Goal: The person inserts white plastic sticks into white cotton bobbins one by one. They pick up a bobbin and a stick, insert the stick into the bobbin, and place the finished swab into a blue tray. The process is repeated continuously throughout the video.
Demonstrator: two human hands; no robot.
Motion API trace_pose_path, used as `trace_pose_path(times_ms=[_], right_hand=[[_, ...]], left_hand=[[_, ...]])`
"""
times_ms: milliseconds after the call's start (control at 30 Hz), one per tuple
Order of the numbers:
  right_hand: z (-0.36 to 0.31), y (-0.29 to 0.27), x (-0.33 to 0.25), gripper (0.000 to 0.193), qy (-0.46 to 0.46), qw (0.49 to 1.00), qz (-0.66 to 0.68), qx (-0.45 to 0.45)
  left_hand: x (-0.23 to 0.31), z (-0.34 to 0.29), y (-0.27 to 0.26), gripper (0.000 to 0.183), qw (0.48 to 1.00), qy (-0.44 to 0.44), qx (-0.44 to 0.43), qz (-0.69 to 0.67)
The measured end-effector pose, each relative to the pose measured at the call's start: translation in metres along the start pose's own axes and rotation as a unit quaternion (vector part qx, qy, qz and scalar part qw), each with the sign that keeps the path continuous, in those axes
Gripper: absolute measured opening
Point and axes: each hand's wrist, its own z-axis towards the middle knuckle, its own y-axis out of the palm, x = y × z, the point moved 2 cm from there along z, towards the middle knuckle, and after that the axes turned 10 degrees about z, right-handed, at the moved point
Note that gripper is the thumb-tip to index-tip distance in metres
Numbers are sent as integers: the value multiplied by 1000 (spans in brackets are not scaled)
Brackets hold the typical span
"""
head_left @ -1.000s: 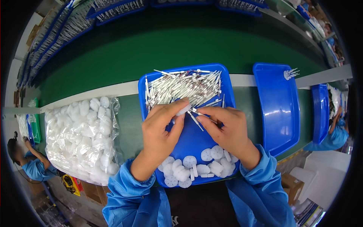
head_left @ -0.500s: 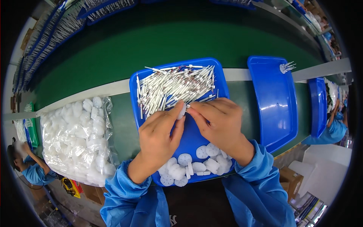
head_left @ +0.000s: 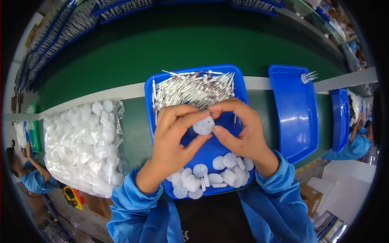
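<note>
A white round plastic disc (head_left: 203, 126) with small holes is held up between my two hands, its flat face turned to view. My left hand (head_left: 172, 131) pinches the disc's left side and lower edge between thumb and fingers. The fingers of my right hand (head_left: 243, 131) grip its right edge. Fingers hide the disc's far edge, so I cannot tell whether a stick is in it. Below lies a blue tray (head_left: 196, 157). Thin white sticks (head_left: 194, 87) with dark wires fill its far half, while loose white discs (head_left: 200, 170) are heaped along its near side.
To the left lies a clear bag (head_left: 81, 146) of white discs. A second blue tray (head_left: 296, 121) at right bears a disc with several upright sticks (head_left: 306, 77) at its far corner. Beyond runs a green belt (head_left: 182, 44). Co-workers' blue sleeves (head_left: 360, 139) show at both sides.
The disc, seen nearly edge-on before, now faces the view. My right hand's fingers have spread from a tight pinch to grip its edge. The whole scene has shifted slightly.
</note>
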Motion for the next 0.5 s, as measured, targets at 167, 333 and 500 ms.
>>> trace_pose_path(times_ms=[167, 333, 500], right_hand=[[-6, 4, 7, 30, 25, 998, 65, -4], [-6, 2, 11, 29, 43, 988, 147, -2], [-11, 4, 11, 32, 79, 981, 179, -17]], left_hand=[[4, -2, 1, 54, 999, 26, 25, 14], [4, 1, 2, 54, 997, 46, 54, 12], [4, 0, -1, 52, 998, 52, 44, 18]])
